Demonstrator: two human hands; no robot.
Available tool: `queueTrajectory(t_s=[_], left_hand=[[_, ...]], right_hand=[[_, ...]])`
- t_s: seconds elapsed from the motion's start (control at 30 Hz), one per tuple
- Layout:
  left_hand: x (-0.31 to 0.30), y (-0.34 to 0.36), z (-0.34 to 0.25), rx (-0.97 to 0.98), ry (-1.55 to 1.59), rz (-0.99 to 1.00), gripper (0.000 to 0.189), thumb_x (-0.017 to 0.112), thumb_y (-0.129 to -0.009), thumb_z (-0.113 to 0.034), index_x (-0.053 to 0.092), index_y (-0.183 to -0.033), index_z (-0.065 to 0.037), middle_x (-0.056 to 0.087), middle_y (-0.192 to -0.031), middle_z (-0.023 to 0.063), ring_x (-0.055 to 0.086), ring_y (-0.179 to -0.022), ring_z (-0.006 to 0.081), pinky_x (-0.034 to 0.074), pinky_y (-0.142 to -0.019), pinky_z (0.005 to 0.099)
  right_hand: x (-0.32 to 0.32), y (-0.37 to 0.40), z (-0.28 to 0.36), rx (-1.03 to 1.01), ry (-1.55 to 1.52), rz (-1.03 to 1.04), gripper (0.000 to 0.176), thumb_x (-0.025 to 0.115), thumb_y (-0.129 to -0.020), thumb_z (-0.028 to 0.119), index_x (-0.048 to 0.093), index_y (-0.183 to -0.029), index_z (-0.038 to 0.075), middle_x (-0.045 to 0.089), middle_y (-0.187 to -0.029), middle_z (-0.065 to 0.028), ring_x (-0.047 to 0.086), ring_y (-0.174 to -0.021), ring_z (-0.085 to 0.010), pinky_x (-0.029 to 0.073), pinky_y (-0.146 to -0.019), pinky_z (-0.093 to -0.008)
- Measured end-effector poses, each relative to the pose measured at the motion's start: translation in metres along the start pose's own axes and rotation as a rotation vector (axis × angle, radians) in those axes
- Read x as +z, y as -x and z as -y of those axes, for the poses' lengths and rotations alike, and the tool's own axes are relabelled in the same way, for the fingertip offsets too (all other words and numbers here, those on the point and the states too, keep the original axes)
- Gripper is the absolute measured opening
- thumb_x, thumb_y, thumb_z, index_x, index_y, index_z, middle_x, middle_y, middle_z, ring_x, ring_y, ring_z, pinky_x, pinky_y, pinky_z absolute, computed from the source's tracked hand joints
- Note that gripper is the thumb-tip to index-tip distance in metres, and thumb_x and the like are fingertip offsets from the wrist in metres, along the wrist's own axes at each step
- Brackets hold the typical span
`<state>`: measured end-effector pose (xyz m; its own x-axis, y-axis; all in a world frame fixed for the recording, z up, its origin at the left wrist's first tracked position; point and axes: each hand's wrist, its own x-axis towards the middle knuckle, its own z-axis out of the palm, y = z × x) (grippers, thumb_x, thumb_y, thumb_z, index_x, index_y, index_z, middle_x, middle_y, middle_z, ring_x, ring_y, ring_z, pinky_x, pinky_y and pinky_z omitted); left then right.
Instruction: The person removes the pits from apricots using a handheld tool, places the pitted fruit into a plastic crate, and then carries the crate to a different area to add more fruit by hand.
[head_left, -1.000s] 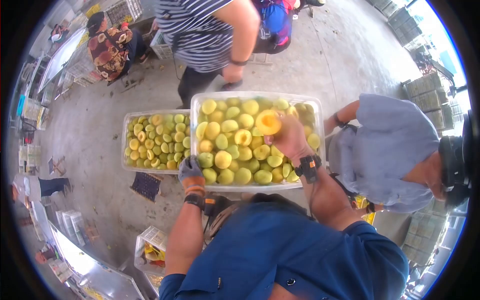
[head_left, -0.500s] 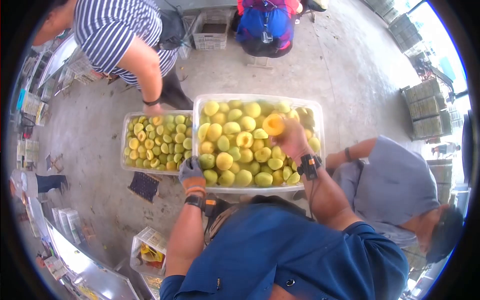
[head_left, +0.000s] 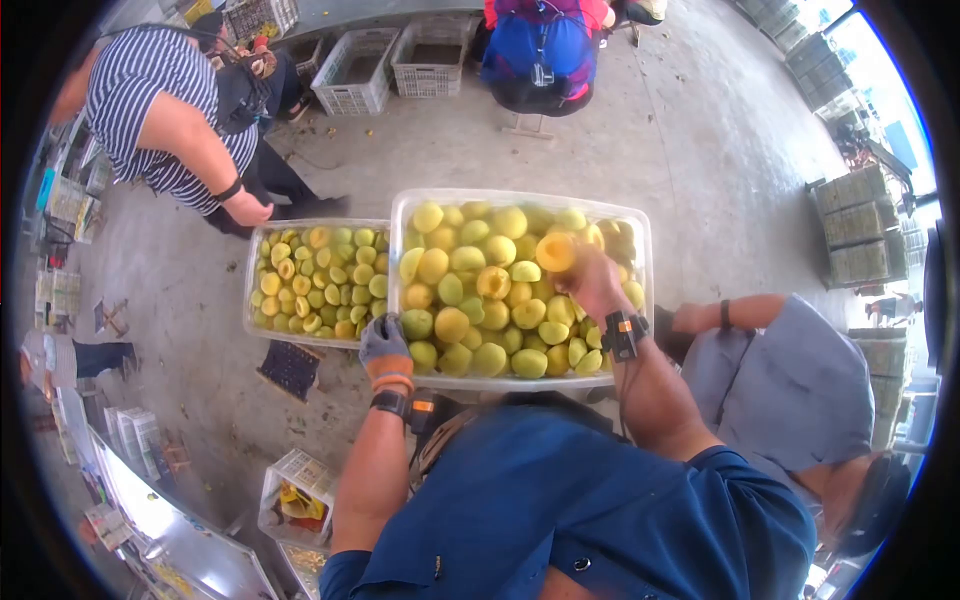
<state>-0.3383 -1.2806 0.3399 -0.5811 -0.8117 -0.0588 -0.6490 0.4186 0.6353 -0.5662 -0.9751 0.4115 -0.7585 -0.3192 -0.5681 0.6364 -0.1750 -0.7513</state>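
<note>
"Halved fruit [head_left: 555, 252] is seen first; where is it held?"

"Above the right part of the large tub [head_left: 500, 384], with its orange cut face turned up. It is grasped by the bare right hand [head_left: 592, 278]; the far side of the grip is hidden."

"And the left hand [head_left: 385, 345]?"

"It is covered by a grey glove with an orange cuff and is placed at the near left corner of the large tub. The fingers are bent at the rim; whether the rim is actually clenched cannot be told."

"What is held in the tub?"

"Yellow-green fruits [head_left: 468, 258], some of them visibly cut. More are contained in the smaller tub [head_left: 300, 340], set just to the left."

"What is found farther out?"

"A dark stool [head_left: 289, 370] is placed near the smaller tub, on its near side, and a white basket [head_left: 310, 470] with red and yellow contents is set at the near left. At the far left, a person in a striped shirt [head_left: 160, 90] is seen, one hand near the smaller tub. Two crates [head_left: 428, 82] are stood on the floor at the far side. On the right, a person in a grey shirt [head_left: 800, 390] is seen."
</note>
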Motion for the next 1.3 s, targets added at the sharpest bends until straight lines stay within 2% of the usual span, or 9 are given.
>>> queueTrajectory(t_s=[0.17,0.27,0.33,0.43,0.57,0.77,0.87,1.1,1.3], left_hand=[[-0.001,-0.001,0.0,-0.012,-0.01,0.033,0.037,0.062,-0.109,-0.034,0.075,-0.119,-0.001,0.075,-0.118,0.0217,0.07,-0.108,0.0447,0.054,-0.094,0.0522],[-0.002,-0.001,0.0,-0.034,0.0,0.064,0.037,0.062,-0.11,-0.034,0.075,-0.12,-0.001,0.075,-0.119,0.022,0.069,-0.109,0.0446,0.054,-0.093,0.0522],[0.0,-0.001,0.003,-0.04,-0.009,0.07,0.037,0.061,-0.11,-0.034,0.074,-0.122,-0.001,0.074,-0.12,0.0222,0.069,-0.108,0.0445,0.054,-0.093,0.0522],[-0.005,0.0,-0.004,-0.036,-0.027,0.067,0.038,0.06,-0.11,-0.034,0.074,-0.123,-0.001,0.074,-0.12,0.0221,0.069,-0.108,0.0444,0.055,-0.092,0.0523],[-0.007,0.0,-0.004,-0.03,-0.038,0.081,0.038,0.061,-0.11,-0.034,0.074,-0.123,-0.001,0.074,-0.121,0.0224,0.07,-0.109,0.0449,0.055,-0.094,0.0521],[-0.004,0.0,-0.005,-0.029,-0.006,0.058,0.039,0.062,-0.109,-0.035,0.075,-0.122,-0.001,0.075,-0.12,0.0231,0.07,-0.11,0.0456,0.055,-0.094,0.0522],[-0.005,0.001,-0.008,-0.035,-0.007,0.033,0.036,0.063,-0.108,-0.035,0.076,-0.119,-0.003,0.075,-0.116,0.0217,0.07,-0.107,0.0446,0.054,-0.093,0.0517],[0.0,-0.001,-0.002,-0.051,0.031,0.0,0.031,0.067,-0.105,-0.032,0.076,-0.112,-0.003,0.075,-0.111,0.0199,0.071,-0.104,0.0419,0.055,-0.091,0.0499],[0.002,-0.002,-0.001,-0.033,0.071,0.008,0.031,0.068,-0.105,-0.03,0.076,-0.114,-0.002,0.075,-0.112,0.0205,0.071,-0.104,0.0424,0.055,-0.091,0.0495]], right_hand=[[0.01,0.002,0.003,0.018,0.089,-0.104,0.042,0.047,-0.11,0.02,0.056,-0.148,0.005,0.072,-0.126,-0.014,0.078,-0.088,-0.0268,0.057,-0.066,-0.034],[0.013,-0.012,0.003,-0.076,0.46,-0.1,0.035,0.05,-0.108,0.015,0.064,-0.139,0.004,0.073,-0.117,-0.0131,0.077,-0.079,-0.0233,0.057,-0.062,-0.0316],[-0.007,-0.029,-0.014,-0.493,0.831,-0.08,0.027,0.052,-0.105,0.01,0.069,-0.124,0.002,0.073,-0.104,-0.0116,0.075,-0.072,-0.021,0.055,-0.06,-0.032],[-0.031,-0.026,-0.012,-0.72,1.097,-0.08,0.02,0.054,-0.1,0.007,0.071,-0.104,0.0,0.07,-0.086,-0.0096,0.071,-0.067,-0.0183,0.053,-0.059,-0.0324],[-0.024,0.029,0.006,-0.492,0.698,-0.092,0.018,0.054,-0.095,0.006,0.069,-0.09,-0.001,0.068,-0.074,-0.009,0.067,-0.067,-0.0168,0.05,-0.061,-0.034],[-0.07,0.053,0.003,-0.402,0.942,-0.278,0.021,0.061,-0.102,0.017,0.072,-0.101,-0.001,0.076,-0.09,-0.0163,0.073,-0.081,-0.0261,0.056,-0.073,-0.0402],[-0.084,0.053,-0.009,-0.68,1.127,-0.436,0.026,0.067,-0.103,0.025,0.074,-0.109,0.0,0.077,-0.098,-0.0197,0.075,-0.09,-0.0301,0.058,-0.081,-0.0427],[-0.049,0.063,0.007,-0.409,1.041,-0.302,0.022,0.067,-0.1,0.02,0.073,-0.107,0.0,0.078,-0.1,-0.0192,0.075,-0.09,-0.0295,0.057,-0.079,-0.0419],[-0.002,0.032,0.008,-0.575,1.071,-0.247,0.028,0.07,-0.098,0.017,0.068,-0.121,0.002,0.075,-0.106,-0.0216,0.074,-0.099,-0.0377,0.058,-0.087,-0.0443]])
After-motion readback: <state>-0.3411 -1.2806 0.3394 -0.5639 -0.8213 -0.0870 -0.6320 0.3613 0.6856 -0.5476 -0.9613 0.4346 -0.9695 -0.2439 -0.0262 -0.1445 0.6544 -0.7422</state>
